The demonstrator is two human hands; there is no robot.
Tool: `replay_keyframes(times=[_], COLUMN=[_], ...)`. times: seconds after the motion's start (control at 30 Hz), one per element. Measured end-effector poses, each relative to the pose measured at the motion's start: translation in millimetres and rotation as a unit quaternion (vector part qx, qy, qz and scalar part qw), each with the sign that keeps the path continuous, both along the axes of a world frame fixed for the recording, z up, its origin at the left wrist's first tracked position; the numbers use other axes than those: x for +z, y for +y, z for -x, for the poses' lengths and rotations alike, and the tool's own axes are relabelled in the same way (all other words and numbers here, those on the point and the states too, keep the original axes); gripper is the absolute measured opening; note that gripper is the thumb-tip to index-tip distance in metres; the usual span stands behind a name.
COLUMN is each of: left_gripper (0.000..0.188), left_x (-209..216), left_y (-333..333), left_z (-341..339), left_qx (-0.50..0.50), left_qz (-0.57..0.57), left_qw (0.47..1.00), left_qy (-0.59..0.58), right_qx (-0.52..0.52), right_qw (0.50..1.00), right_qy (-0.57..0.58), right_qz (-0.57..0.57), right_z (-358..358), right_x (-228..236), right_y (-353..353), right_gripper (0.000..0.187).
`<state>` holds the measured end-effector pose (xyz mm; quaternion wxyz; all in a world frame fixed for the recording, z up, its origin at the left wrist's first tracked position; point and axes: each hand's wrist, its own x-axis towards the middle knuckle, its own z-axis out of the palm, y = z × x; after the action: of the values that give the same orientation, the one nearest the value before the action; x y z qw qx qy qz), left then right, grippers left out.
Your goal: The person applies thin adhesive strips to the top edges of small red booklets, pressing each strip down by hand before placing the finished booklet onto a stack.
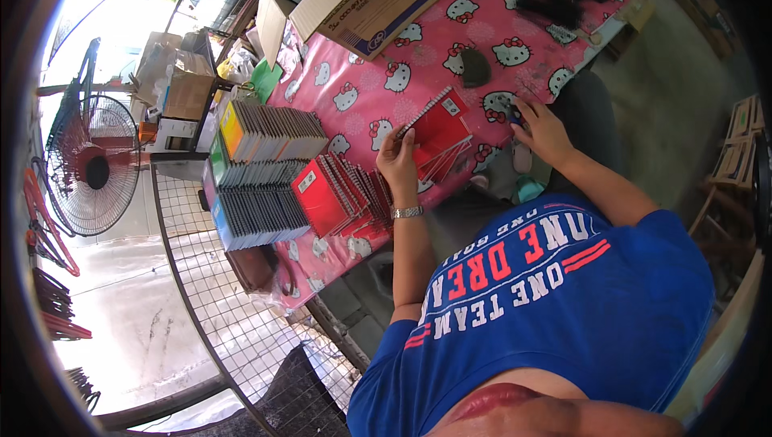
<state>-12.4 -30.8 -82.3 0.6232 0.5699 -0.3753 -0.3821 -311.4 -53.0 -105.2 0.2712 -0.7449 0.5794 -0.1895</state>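
Observation:
A red spiral-bound notebook [433,133] lies on top of a few more red notebooks, tilted on the pink cloth. My left hand [399,160], wearing a metal watch, pinches it along the bound edge. Near the table's front edge, my right hand [544,133] is closed around a small dark blue thing [515,116], mostly hidden by the fingers. Left of my left hand leans a pile of red spiral notebooks [322,200]. A dark half-round piece [474,68] lies beyond the notebook.
Tall rows of spiral notebooks [261,208] stand at the table's left end. An open cardboard box [374,11] stands at the back on the pink patterned tablecloth [354,127]. Bundles of black strands [555,3] lie far right. A fan [95,168] is at left, beside wire mesh.

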Motion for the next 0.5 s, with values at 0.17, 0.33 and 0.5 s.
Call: replay_keyframes(times=[0.17,0.33,0.5], left_gripper=[0.028,0.032,0.031], left_x=[5,6,5], left_y=[-3,2,6], left_z=[17,24,32], left_qx=[0.041,0.037,0.071], left_qz=[0.022,0.072,0.061], left_qw=[0.999,0.996,0.992], left_qy=[0.012,-0.031,-0.085], right_qx=[0.142,0.191,0.210], right_qw=[0.948,0.945,0.956], right_qy=[-0.226,-0.187,-0.062], right_qz=[0.175,0.188,0.193], right_z=[-61,-107,-113], right_x=[38,68,78], right_y=[2,-10,-4], right_gripper=[0.046,0.045,0.036])
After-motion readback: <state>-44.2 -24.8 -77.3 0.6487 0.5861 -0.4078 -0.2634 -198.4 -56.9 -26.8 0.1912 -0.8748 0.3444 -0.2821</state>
